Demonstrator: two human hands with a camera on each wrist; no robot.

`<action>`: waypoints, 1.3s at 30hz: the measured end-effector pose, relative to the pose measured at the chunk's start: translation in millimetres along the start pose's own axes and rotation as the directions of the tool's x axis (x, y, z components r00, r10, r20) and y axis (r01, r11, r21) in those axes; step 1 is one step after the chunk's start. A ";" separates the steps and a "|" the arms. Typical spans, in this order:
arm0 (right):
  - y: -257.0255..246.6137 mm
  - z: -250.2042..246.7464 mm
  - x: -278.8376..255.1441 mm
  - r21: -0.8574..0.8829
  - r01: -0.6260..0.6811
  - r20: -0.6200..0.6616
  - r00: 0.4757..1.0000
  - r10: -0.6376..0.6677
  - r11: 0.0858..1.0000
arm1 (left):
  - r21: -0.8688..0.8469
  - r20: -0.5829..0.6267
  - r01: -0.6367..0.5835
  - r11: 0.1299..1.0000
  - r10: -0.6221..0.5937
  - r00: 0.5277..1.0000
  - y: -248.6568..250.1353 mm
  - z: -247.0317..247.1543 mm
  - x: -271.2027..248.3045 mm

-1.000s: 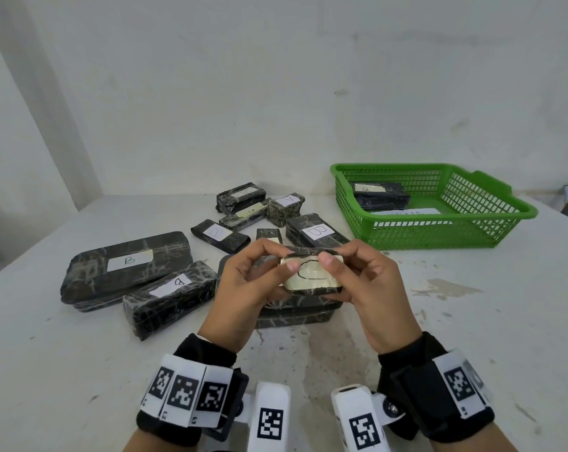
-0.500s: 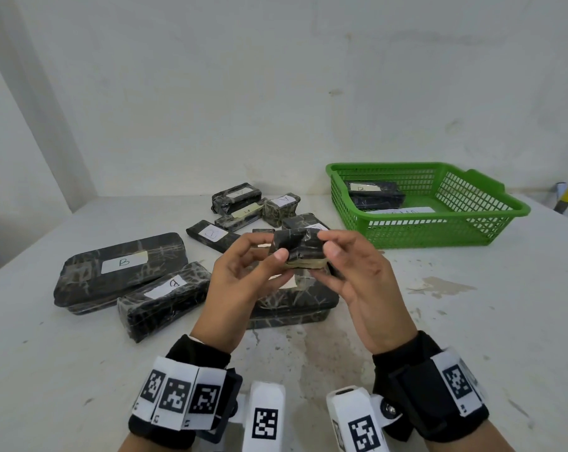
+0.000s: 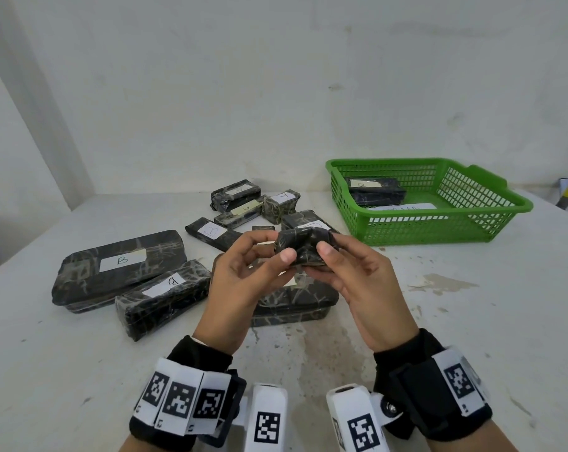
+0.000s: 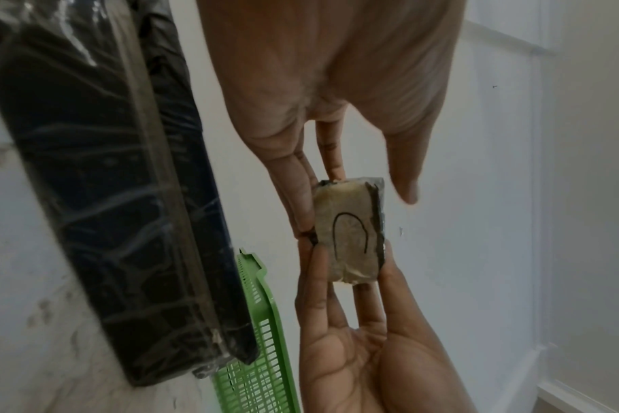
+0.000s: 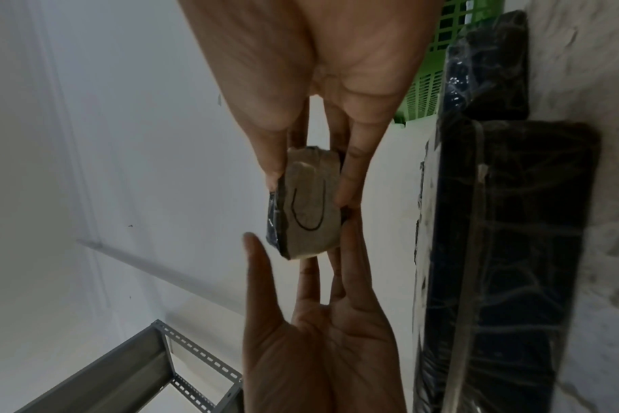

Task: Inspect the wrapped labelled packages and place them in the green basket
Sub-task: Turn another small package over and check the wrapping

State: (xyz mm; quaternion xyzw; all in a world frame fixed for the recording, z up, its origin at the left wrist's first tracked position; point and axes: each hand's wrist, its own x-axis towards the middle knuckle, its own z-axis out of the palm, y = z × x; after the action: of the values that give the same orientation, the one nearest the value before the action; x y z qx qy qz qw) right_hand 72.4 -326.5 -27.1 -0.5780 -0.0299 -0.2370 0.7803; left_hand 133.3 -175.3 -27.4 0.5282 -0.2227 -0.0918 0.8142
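Observation:
A small dark wrapped package point(image 3: 304, 247) is held above the table between both hands. My left hand point(image 3: 276, 247) grips its left end, thumb on the dark upper face. My right hand point(image 3: 330, 244) pinches the right end. The pale label with a hand-drawn curved mark faces down, so it shows only in the wrist views, on the package point(image 4: 350, 232) point(image 5: 308, 206). The green basket point(image 3: 439, 223) stands at the back right, apart from the hands. A dark labelled package point(image 3: 377, 192) and a white slip lie in it.
Several wrapped labelled packages lie on the white table: a large one marked B point(image 3: 119, 265), a long one point(image 3: 165, 295), a flat one under my hands point(image 3: 295, 305), and a cluster at the back point(image 3: 243, 207). A wall runs behind the table. A grey metal rack point(image 5: 142, 377) stands below.
Both hands have turned the small package over. Its label faced up a second ago; now the dark side is up and the label faces down.

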 end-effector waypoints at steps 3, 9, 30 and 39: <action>1.0 -1.9 1.7 0.009 -0.015 0.009 1.000 0.015 1.000 | 0.027 -0.029 -0.018 0.999 0.019 0.999 0.3 0.6 -1.0; 2.2 0.0 -0.8 -0.031 -0.023 0.044 0.999 0.024 0.999 | 0.018 -0.030 -0.002 1.000 0.002 1.000 1.7 -1.5 0.4; 0.9 0.6 -1.0 -0.014 -0.046 0.047 0.998 0.046 0.999 | 0.119 -0.020 -0.081 0.990 0.084 0.996 4.0 4.2 -2.7; 0.5 1.6 -1.2 -0.042 0.001 0.006 1.000 -0.001 0.999 | 0.110 -0.004 -0.065 0.992 0.065 0.998 3.1 2.5 -2.0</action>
State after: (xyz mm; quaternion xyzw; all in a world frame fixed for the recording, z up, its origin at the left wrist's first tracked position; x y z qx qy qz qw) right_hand 71.8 -324.5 -27.4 -0.5949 -0.0274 -0.2362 0.7678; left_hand 130.1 -175.2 -24.3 0.5652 -0.2413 -0.0508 0.7872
